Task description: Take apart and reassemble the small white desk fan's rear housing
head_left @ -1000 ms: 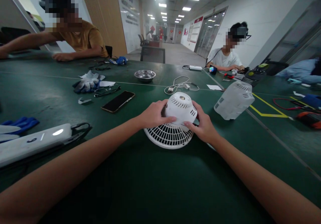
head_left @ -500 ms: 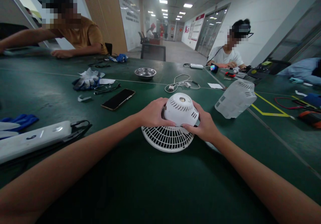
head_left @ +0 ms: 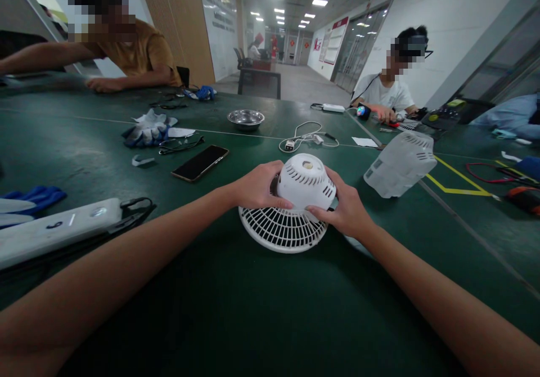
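Observation:
A white domed fan motor cover (head_left: 304, 183) with vent slots is gripped from both sides in front of me. My left hand (head_left: 262, 187) curves round its left side, thumb along the lower edge. On its right side my right hand (head_left: 342, 205) holds on, thumb at the front. Under the cover lies a round white fan grille (head_left: 284, 233), face down on the green table; the hands and cover hide its far part. Whether the cover touches the grille cannot be made out.
A phone (head_left: 200, 163), a metal bowl (head_left: 246, 119) and a coiled white cable (head_left: 310, 138) lie beyond my hands. A white plastic housing (head_left: 400, 166) stands to the right. At left are a white power strip (head_left: 63, 230) and gloves (head_left: 147, 129). Two people sit across the table.
The view has shifted slightly. Both hands keep their hold on the cover, which now appears a little more raised from the grille's near rim.

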`<action>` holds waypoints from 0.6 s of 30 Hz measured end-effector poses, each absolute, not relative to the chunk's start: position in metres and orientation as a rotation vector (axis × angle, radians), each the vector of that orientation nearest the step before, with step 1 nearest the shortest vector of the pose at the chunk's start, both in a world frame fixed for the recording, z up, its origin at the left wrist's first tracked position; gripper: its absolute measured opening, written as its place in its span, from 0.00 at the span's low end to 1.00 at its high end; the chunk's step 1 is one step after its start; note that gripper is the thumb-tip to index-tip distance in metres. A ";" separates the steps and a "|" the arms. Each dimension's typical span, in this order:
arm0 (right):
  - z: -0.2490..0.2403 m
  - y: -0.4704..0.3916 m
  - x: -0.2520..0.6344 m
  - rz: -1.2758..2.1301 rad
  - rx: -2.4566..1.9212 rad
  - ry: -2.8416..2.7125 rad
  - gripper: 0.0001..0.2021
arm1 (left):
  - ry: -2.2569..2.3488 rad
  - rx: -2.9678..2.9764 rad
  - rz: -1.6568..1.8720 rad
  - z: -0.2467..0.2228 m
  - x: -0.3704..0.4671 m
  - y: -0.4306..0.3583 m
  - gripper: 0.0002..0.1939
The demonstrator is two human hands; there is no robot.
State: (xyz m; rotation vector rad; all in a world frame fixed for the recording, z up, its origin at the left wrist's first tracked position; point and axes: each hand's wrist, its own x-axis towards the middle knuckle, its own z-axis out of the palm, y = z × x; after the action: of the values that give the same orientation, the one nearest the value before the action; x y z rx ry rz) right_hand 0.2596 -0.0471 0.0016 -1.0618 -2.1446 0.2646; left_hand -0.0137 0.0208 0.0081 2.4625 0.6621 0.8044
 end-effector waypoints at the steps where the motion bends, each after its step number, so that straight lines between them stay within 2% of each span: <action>1: 0.001 -0.047 0.259 0.251 -1.061 -2.146 0.47 | 0.662 2.469 0.794 0.008 -0.014 0.021 0.43; 6: -0.001 -0.048 0.257 0.163 -1.070 -2.162 0.47 | 0.645 2.554 0.762 0.002 -0.015 0.025 0.49; 9: -0.001 -0.049 0.257 0.121 -1.134 -2.147 0.54 | 0.673 2.558 0.846 -0.004 -0.016 0.027 0.47; 11: 0.000 -0.052 0.257 0.217 -1.181 -2.132 0.59 | 0.663 2.537 0.924 -0.008 -0.016 0.027 0.43; 13: -0.001 -0.055 0.258 0.416 -1.180 -2.122 0.59 | 0.613 2.488 0.964 -0.010 -0.016 0.026 0.43; 18: -0.001 -0.058 0.260 0.718 -1.090 -2.080 0.55 | 0.470 2.467 0.938 -0.015 -0.012 0.021 0.65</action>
State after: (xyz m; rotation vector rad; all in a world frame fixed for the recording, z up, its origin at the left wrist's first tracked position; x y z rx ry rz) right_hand 0.2599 -0.0583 -0.0009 -1.0900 -2.0802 0.7177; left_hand -0.0120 0.0205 -0.0147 2.4671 0.4700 0.9376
